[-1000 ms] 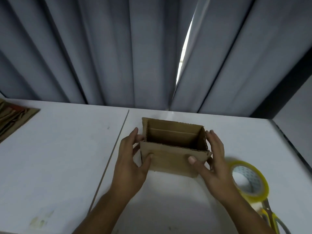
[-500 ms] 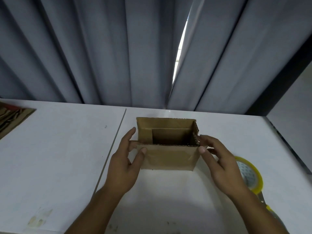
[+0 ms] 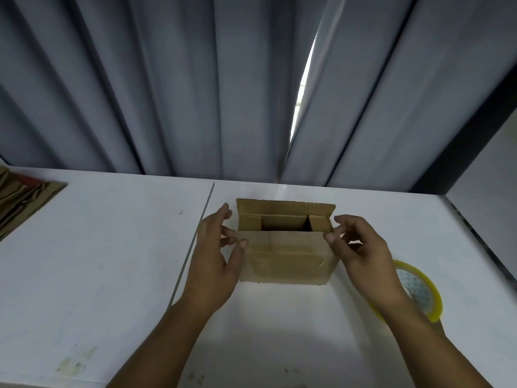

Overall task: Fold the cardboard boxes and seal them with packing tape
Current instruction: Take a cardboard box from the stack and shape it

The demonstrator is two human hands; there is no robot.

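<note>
The cardboard box (image 3: 285, 259) stands toward the desk's (image 3: 112, 247) far edge, its long axis running along that edge, between the two grips. The left grip (image 3: 212, 259) is released, thumb touching the box's near left corner. The right grip (image 3: 361, 256) curls at the near right corner; I cannot tell whether it pinches the board. Both end flaps lie folded in, and the far long flap (image 3: 282, 207) stands upright, equally near both grips. The tape roll (image 3: 419, 284) lies beside the right wrist, so that side would likely fetch it.
</note>
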